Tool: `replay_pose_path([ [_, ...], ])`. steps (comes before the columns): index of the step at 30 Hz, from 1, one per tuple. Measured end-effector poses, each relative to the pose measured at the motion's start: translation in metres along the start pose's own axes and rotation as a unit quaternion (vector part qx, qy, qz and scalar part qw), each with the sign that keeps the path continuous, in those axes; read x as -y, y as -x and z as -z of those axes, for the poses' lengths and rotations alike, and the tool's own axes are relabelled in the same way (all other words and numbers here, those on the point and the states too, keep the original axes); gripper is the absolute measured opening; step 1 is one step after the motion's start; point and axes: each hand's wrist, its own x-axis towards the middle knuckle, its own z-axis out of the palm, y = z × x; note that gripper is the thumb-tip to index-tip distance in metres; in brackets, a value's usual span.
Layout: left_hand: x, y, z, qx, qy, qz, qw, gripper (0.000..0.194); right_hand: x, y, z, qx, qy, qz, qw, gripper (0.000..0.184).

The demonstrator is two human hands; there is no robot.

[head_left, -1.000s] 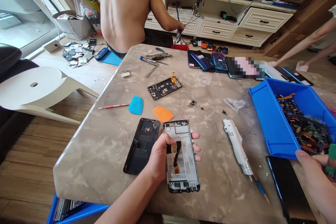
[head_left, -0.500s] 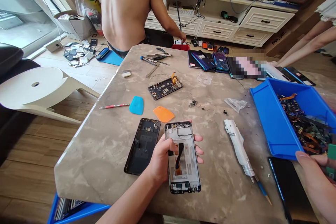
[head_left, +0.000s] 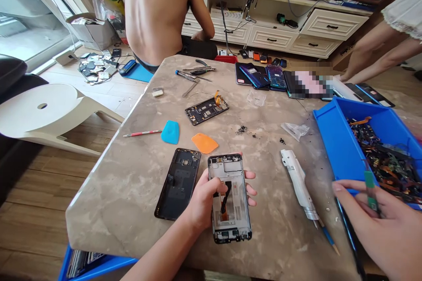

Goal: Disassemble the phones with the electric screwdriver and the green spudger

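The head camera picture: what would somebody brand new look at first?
Probably the big blue bin heaped with little parts, on the right side of the table. Next might be the opened phone frame held in the left hand, near the front. Then the bright orange piece and teal piece, lying beyond it to the left.

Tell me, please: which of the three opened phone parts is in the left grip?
The silvery frame, in the left grip; the black back cover and the black part with the raised orange cable lie on the table.
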Motion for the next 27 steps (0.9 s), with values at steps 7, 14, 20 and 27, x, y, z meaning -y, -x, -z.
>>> replay_pose_path([
  [7, 0.005, 0.003, 0.002, 0.014, -0.031, 0.004, 0.999, 0.082, 0.09, 0.026, -0.033, 0.179, -0.175, 0.089, 0.964, 0.033],
  [14, 0.004, 0.005, 0.0, -0.034, -0.179, -0.038, 0.983, 0.078, 0.142, 0.044, -0.06, 0.259, -0.236, 0.194, 0.916, 0.03],
  [20, 0.001, 0.005, -0.006, -0.028, -0.158, -0.033, 0.987, 0.071, 0.144, 0.045, -0.063, 0.254, -0.206, 0.178, 0.928, 0.019],
  [27, 0.006, 0.001, 0.007, -0.032, -0.014, 0.006, 0.999, 0.075, 0.139, 0.044, -0.063, 0.321, -0.278, 0.1, 0.9, 0.029],
])
